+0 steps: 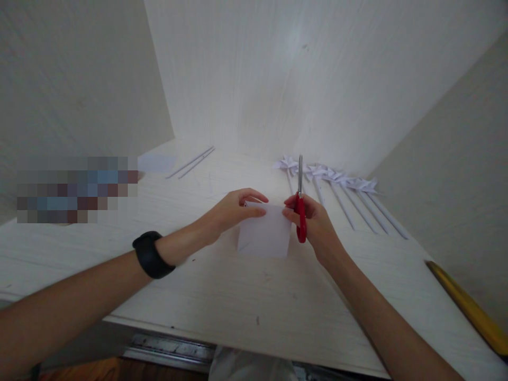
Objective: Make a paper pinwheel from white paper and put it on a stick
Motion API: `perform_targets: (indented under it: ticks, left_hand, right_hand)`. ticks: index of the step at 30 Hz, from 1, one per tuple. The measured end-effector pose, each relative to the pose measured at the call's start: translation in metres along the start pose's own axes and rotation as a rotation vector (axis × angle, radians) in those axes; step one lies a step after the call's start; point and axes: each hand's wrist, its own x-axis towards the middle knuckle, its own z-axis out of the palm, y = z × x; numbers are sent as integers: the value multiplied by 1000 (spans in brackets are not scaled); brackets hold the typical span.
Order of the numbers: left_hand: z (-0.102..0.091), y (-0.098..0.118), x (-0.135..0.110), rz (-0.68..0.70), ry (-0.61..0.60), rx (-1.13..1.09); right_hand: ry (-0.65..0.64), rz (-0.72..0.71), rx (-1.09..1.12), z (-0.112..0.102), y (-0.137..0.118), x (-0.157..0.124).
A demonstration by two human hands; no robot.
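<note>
A small white sheet of paper (265,235) is held up between both hands above the table. My left hand (234,211) pinches its upper left edge between thumb and fingers; a dark band sits on that wrist. At the upper right edge, the thumb and finger of my right hand (313,219) grip the paper. Red-handled scissors (301,211) are also kept in my right hand, blades pointing up and away. Whether the blades are fully closed is hard to tell.
Several white paper pinwheels (333,177) on sticks lie in a row at the back right. Two thin white paper sticks (192,161) and a pale sheet (156,163) rest at the back left, beside a blurred-out patch. A yellow strip (468,307) lies along the right edge. Walls enclose the table.
</note>
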Motion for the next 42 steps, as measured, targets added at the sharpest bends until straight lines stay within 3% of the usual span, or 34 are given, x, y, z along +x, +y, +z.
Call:
perform_targets:
  ticks: [9, 18, 24, 33, 42]
  left_hand:
    - [0, -5, 3, -29, -85, 68]
    - [1, 6, -1, -115, -98, 29]
    - [-5, 7, 3, -60, -72, 25]
    - [-4, 3, 3, -28, -149, 64]
    - [-3, -3, 4, -33, -189, 121]
  right_hand:
    - [-94, -92, -71, 0, 2, -1]
    - [-44, -37, 20, 2, -2, -2]
    - [-78, -58, -1, 2, 0, -1]
    - [-175, -93, -67, 4, 5, -3]
    - [-190, -85, -27, 9, 8, -5]
